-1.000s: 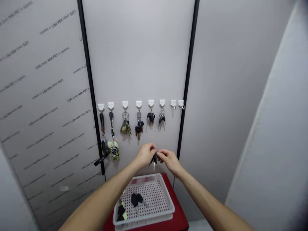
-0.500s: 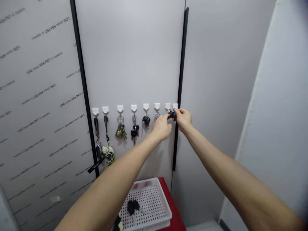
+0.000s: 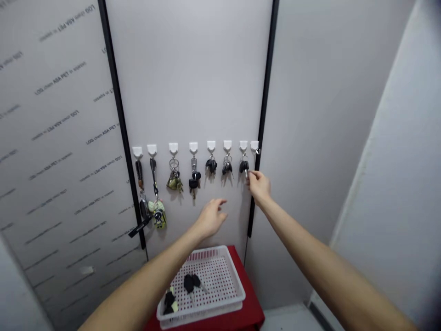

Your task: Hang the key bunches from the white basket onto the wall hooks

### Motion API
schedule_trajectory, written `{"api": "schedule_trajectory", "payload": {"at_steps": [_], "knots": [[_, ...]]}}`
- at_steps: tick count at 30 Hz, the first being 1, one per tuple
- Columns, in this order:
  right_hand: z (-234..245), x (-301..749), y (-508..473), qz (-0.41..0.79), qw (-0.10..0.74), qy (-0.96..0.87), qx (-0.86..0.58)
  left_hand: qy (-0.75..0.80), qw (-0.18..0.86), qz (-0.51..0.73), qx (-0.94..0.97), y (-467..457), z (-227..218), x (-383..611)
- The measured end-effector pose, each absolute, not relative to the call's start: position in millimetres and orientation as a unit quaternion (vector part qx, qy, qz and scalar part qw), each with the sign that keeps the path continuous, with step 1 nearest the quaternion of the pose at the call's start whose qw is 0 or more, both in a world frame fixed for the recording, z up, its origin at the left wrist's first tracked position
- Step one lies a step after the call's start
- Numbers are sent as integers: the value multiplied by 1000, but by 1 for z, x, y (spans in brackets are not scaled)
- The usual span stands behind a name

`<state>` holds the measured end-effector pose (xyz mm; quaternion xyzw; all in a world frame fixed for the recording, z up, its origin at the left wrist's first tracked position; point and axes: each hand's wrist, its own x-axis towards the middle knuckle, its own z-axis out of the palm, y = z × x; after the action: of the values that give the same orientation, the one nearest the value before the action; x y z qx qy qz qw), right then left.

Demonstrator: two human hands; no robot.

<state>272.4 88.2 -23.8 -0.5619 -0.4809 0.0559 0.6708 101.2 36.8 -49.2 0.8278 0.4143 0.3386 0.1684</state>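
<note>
I have the right hand (image 3: 259, 186) up at the seventh hook (image 3: 243, 145), a small white square plate with a rounded lower edge, where the bunch of keys (image 3: 244, 167) hangs by its metal ring: dark, smooth, rounded heads above slim silvery blades. The thumb and forefinger draw together right at the lower end of those blades; I cannot tell whether they pinch a blade or only meet beside it. The left hand (image 3: 211, 216) floats lower, thumb and fingers parted with a gap between them, in front of the smooth pale panel (image 3: 193, 73). To the left along the row I read a neighbouring key bunch (image 3: 228, 168) with black heads, a brassy, rounded cluster (image 3: 174, 180), and a yellow-green figure charm (image 3: 159, 217) on a dark strap. Below, a white plastic basket (image 3: 237, 285), its floor pierced in a regular grid, sits on a red surface (image 3: 250, 296) and holds black-headed keys (image 3: 189, 283) with metal blades. For edges, I watch the black strip (image 3: 267, 82) running down the panel's right side: the eighth hook (image 3: 254, 145) sits close against it, its curved metal prong at the strip, so room is tight just right of the bunch. The panel opens wide above the hooks, and there is clear height between the hanging keys and the basket's far rim, with the left hand and forearm crossing part of it.
</note>
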Motion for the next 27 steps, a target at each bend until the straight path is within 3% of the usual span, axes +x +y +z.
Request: {"api": "schedule_trajectory", "payload": {"at_steps": [3, 9, 15, 18, 21, 24, 27], "knots": [[-85, 257, 69, 63, 611, -506, -605, 477, 208, 237, 820, 33, -110, 57], [-195, 186, 27, 262, 335, -679, -598, 560, 169, 21, 811, 16, -186, 1], [-217, 136, 18, 166, 133, -791, -573, 578, 114, 22, 807, 7, -200, 10], [-217, 133, 21, 144, 106, -793, -582, 587, 147, 78, 792, 13, -206, 13], [-219, 136, 22, 172, 118, -789, -578, 593, 273, 166, 739, 22, -214, 13], [-221, 137, 22, 221, 175, -787, -548, 589, 378, 228, 677, 28, -222, 17], [-219, 139, 21, 316, 267, -749, -518, 577, 401, 263, 661, 29, -225, 23]]}}
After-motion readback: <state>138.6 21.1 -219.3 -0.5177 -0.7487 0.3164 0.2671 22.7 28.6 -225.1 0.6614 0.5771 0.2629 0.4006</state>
